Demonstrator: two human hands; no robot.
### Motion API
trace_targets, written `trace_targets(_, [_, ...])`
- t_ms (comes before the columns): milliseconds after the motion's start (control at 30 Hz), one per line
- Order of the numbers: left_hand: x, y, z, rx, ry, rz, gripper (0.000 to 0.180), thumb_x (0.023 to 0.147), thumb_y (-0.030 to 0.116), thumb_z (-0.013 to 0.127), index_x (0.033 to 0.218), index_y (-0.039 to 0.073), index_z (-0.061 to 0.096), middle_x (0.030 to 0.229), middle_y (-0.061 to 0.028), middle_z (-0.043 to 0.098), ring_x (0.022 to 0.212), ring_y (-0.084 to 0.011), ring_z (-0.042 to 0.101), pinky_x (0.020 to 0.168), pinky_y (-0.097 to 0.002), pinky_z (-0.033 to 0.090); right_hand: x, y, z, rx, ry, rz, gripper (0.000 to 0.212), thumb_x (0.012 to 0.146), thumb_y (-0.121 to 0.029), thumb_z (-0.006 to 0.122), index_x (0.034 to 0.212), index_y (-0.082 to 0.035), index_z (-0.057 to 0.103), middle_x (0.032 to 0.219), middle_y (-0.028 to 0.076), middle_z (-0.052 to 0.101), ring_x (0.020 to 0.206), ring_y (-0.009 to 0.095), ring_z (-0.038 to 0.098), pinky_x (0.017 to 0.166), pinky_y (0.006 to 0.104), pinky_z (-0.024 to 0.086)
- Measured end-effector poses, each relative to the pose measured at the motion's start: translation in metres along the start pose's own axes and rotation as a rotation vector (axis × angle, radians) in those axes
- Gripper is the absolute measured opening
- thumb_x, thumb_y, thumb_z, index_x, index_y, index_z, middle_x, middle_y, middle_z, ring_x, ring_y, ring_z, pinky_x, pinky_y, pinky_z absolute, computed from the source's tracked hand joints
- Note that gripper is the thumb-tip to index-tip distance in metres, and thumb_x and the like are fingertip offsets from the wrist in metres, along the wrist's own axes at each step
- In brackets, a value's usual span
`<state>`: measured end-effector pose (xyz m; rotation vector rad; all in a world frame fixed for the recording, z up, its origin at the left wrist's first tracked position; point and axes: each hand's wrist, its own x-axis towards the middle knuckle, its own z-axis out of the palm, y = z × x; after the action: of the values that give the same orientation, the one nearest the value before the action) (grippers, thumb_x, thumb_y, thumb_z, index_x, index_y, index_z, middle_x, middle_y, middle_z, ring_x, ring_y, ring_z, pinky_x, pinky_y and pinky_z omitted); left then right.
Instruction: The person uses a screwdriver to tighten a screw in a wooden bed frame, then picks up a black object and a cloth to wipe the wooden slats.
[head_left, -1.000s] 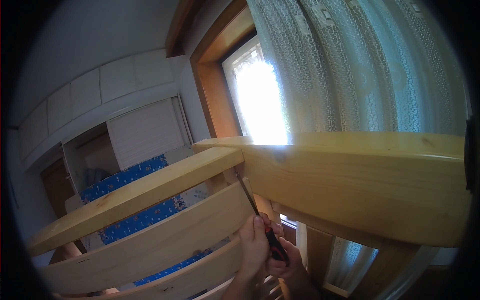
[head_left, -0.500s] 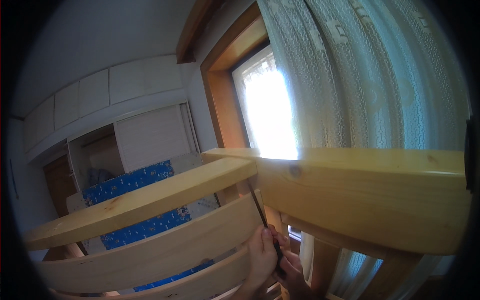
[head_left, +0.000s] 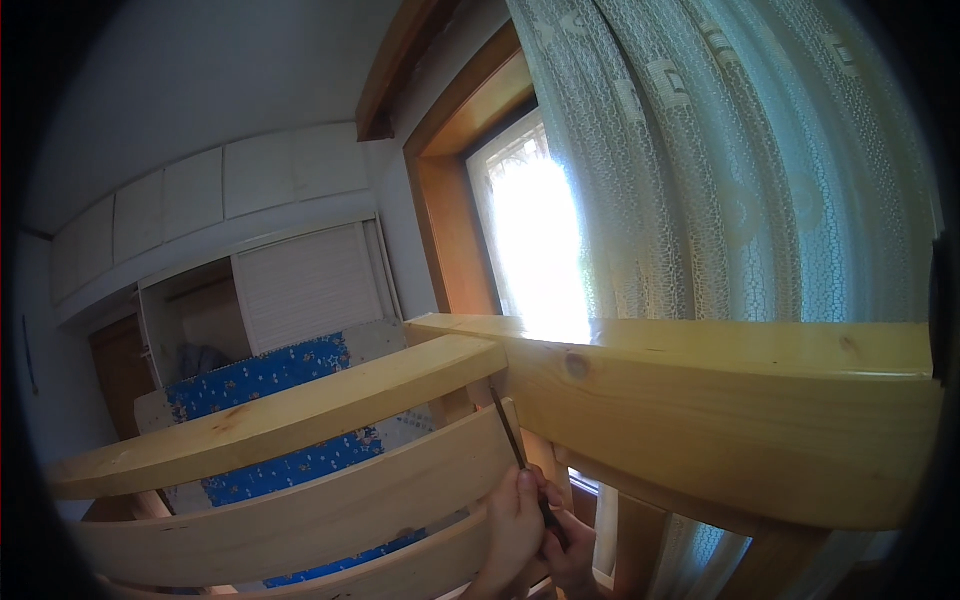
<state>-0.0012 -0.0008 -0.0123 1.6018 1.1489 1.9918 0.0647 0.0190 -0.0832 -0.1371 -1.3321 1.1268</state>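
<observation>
Both hands are at the corner of a pale wooden bed frame, closed around a long thin screwdriver (head_left: pixel 507 425). Its dark shaft slants up and left, with the tip close to the joint under the top rail (head_left: pixel 290 410) and beside the thick end beam (head_left: pixel 720 420). My left hand (head_left: pixel 512 520) wraps the tool near where shaft and handle meet, next to the end of the curved wooden slat (head_left: pixel 330 505). Lower and to the right, my right hand (head_left: pixel 573 553) grips the dark handle. Whether the tip touches a screw cannot be made out.
A blue patterned panel (head_left: pixel 260 372) shows behind the rails. White cupboards (head_left: pixel 310 285) line the back wall. A bright window (head_left: pixel 540 240) and a lace curtain (head_left: pixel 720 170) stand behind the end beam. Wooden uprights (head_left: pixel 640 545) run below the beam.
The view has tilted slightly, so the beam and rail sit lower in it. Both hands stay on the screwdriver, which keeps nearly the same slant at the joint.
</observation>
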Motion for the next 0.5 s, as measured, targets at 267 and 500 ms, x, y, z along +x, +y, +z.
trace_targets(267, [-0.003,0.02,0.009,-0.097,0.03,-0.033,0.028,0.098,0.021,0.03,0.084,0.002,0.045,0.063,-0.0075,0.053,0.064,-0.0144,0.053,0.07,-0.0283,0.047,-0.007,0.024,-0.03,1.447,-0.578,0.768,0.047,0.09,-0.045,0.044,0.112,-0.004,0.043,0.056,0.006,0.044,0.037,0.01,0.034,0.038,0.0204,0.029])
trace_targets(500, [-0.007,0.016,0.003,0.158,0.032,0.002,0.027,0.098,0.02,0.031,0.085,0.001,0.045,0.066,-0.008,0.056,0.072,-0.016,0.058,0.069,-0.0274,0.047,-0.002,-0.008,-0.012,0.333,-0.143,0.364,0.015,0.083,-0.017,0.055,0.078,-0.003,0.054,0.06,0.004,0.051,0.049,0.007,0.046,0.043,0.0197,0.033])
